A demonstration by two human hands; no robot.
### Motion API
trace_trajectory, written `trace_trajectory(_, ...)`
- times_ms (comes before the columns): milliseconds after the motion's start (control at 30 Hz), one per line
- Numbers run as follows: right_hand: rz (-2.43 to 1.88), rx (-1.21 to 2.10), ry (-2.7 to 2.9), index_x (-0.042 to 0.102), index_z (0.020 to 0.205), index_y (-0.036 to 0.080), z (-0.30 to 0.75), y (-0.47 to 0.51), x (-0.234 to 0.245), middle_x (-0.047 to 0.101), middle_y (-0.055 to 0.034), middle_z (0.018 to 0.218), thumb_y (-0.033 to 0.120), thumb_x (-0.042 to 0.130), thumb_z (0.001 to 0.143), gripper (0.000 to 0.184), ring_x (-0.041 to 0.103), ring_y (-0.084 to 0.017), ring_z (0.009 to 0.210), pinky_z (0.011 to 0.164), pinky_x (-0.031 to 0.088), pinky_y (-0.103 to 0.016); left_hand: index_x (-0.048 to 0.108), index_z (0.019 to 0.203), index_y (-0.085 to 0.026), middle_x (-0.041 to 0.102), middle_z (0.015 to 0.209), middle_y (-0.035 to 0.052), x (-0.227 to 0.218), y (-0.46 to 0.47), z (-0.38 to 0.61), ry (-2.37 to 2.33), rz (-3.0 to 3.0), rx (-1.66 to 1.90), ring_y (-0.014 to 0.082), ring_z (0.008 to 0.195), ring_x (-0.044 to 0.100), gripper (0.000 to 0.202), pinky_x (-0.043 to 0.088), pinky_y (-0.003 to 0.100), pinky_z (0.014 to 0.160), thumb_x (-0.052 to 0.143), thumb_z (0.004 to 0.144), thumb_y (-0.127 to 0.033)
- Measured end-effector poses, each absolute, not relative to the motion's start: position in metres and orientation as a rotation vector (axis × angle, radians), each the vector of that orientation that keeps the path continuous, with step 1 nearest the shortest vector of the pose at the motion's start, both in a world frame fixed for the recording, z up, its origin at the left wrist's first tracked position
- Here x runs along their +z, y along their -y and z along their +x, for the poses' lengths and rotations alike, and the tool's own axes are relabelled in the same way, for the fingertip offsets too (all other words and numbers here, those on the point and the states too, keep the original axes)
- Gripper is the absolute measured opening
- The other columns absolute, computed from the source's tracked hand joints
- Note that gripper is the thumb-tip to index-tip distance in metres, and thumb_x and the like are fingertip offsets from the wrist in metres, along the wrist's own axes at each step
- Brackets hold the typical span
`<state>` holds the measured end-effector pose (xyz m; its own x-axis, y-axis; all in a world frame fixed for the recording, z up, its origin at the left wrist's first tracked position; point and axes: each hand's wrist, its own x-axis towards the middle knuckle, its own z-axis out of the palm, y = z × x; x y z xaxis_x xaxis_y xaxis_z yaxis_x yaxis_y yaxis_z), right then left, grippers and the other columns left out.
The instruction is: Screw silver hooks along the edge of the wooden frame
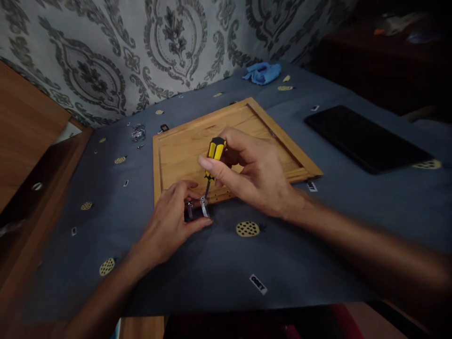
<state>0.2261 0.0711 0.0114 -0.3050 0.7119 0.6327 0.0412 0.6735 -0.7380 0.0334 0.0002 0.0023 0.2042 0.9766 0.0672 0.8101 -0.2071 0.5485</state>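
A framed wooden cabinet door point(190, 141) lies flat on the blue cloth. At its near left edge is a shiny metal hinge point(204, 207), partly hidden by fingers. My left hand point(167, 226) grips the hinge, thumb on the near side and fingers over the door's edge. In my right hand point(254, 169) is a small screwdriver point(215, 149) with a yellow and black handle, pinched between thumb and fingers. The screwdriver points down, its tip at the hinge. Whether the tip sits in a screw I cannot tell.
Loose metal hardware point(138, 133) and a small screw point(140, 147) lie left of the door. A black tablet-like slab point(367, 136) rests at the right. A crumpled blue cloth point(262, 73) is at the back, before a patterned curtain point(176, 37). Wooden furniture point(31, 132) borders the left.
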Motion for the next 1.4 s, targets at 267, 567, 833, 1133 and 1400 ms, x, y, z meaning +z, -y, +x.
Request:
trace_trajectory(267,-0.574,0.571,1.905,0.047,0.077,0.021,0.227,-0.07,0.015,0.045,0.0052,0.069,0.03,0.063,0.098,0.028,0.044,-0.01,0.061,0.059,0.036,-0.026,0.054,0.115,-0.023,0.074,0.109,0.0035,0.005,-0.001,0.036,-1.661,2.069,0.558,0.0297,0.109,0.068,0.054,0.051,0.048,0.096,0.088,0.073,-0.023)
trace_trajectory(567,-0.572,0.459,1.958,0.049,0.076,0.021,0.225,-0.064,0.017,0.048,0.0039,0.068,0.032,0.064,0.098,0.028,0.047,-0.011,0.061,0.059,0.038,-0.028,0.056,0.125,-0.025,0.072,0.117,0.0069,0.032,-0.005,0.014,-1.632,2.028,0.687,0.0314,0.117,0.066,0.063,0.051,0.048,0.1,0.087,0.073,-0.042)
trace_trajectory(833,-0.574,0.365,1.956,0.049,0.076,0.021,0.225,-0.065,0.014,0.049,0.0043,0.066,0.032,0.065,0.098,0.029,0.048,-0.011,0.058,0.055,0.038,-0.026,0.061,0.114,-0.022,0.076,0.099,0.0046,0.037,-0.005,-0.002,-1.591,1.913,0.865,0.0234,0.098,0.072,0.028,0.054,0.035,0.085,0.065,0.094,-0.042)
trace_trajectory(1133,-0.551,0.389,1.942,0.047,0.077,0.021,0.224,-0.066,0.013,0.046,0.0054,0.068,0.025,0.064,0.097,0.027,0.046,-0.009,0.06,0.056,0.036,-0.025,0.052,0.13,-0.02,0.069,0.126,0.0108,0.018,0.005,0.029,-1.633,2.254,0.47,0.0337,0.122,0.062,0.066,0.049,0.052,0.103,0.087,0.077,-0.036)
trace_trajectory(1400,-0.519,0.527,1.921,0.047,0.078,0.02,0.224,-0.061,0.016,0.046,0.0053,0.072,0.022,0.063,0.098,0.025,0.047,-0.009,0.064,0.061,0.038,-0.025,0.054,0.115,-0.025,0.072,0.114,0.0058,0.002,0.006,0.032,-1.631,2.392,0.478,0.0329,0.109,0.067,0.043,0.054,0.049,0.091,0.08,0.082,-0.035)
